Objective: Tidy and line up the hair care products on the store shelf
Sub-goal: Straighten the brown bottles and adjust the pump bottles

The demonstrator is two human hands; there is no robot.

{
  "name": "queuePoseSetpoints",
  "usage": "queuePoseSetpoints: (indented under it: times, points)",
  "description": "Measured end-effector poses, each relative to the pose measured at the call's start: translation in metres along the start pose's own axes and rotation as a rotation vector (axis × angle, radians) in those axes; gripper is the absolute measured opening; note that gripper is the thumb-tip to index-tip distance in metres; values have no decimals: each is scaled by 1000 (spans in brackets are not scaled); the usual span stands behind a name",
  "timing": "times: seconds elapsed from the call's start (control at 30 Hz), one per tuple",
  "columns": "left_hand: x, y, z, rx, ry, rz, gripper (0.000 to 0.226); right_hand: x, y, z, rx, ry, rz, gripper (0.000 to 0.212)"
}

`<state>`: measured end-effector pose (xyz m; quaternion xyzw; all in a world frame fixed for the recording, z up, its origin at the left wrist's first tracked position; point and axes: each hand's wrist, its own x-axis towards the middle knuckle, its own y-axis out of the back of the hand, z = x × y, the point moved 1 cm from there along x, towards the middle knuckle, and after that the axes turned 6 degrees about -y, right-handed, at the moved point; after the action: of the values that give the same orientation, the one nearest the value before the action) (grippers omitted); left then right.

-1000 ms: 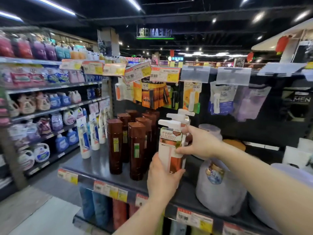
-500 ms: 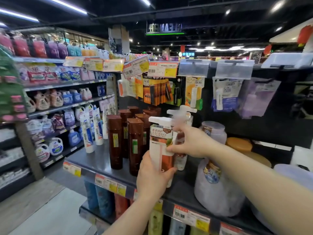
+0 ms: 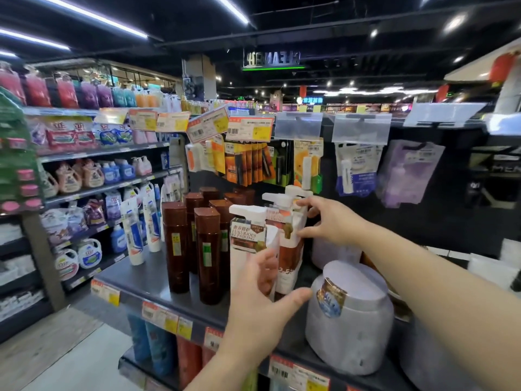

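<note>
Left hand [image 3: 259,303] has let go of the front white pump bottle with the brown label [image 3: 248,249]: fingers spread, palm just beside its base. Bottle now stands on the dark grey shelf [image 3: 146,280], right of the brown bottles [image 3: 207,255]. Right hand [image 3: 329,224] pinches the white pump bottle behind [image 3: 290,235], likely squaring it into line next.

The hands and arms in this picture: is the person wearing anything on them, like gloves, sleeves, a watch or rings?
Nothing shows on them. The left hand and right hand are both bare, with no gloves, and no rings can be seen. Both forearms are uncovered as far as the picture's edge, with no sleeve, watch or bracelet in view.
</note>
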<state>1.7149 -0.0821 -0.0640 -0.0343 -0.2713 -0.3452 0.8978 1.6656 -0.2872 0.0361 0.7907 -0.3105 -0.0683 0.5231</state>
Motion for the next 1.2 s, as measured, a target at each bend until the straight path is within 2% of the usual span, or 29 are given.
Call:
queuePoseSetpoints:
  times: [0.13, 0.23, 0.43, 0.8, 0.93, 1.0, 1.1, 1.2]
  points:
    - [3, -17, -2, -158, 111, -128, 61, 14, -8, 9, 42, -76, -73, 76]
    - [2, -23, -7, -205, 161, -167, 68, 19, -20, 8, 126, -126, -105, 74]
    - [3, -20, -12, -231, 199, -183, 80, 25, -30, 1, 161, -104, -54, 66]
    - [10, -24, -10, -270, 194, -234, 82, 25, -43, -1, 135, -73, 0, 63]
    - [14, -28, -8, -280, 197, -215, 81, 22, -33, 3, 163, -60, -29, 59]
    - [18, -27, -7, -291, 194, -207, 82, 23, -20, 7, 192, -61, 24, 54]
    - [21, -28, -6, -282, 188, -207, 83, 27, -8, 15, 72, -97, 115, 49]
    - [22, -30, -7, -277, 183, -194, 82, 34, -14, 17, 114, -148, 40, 46]
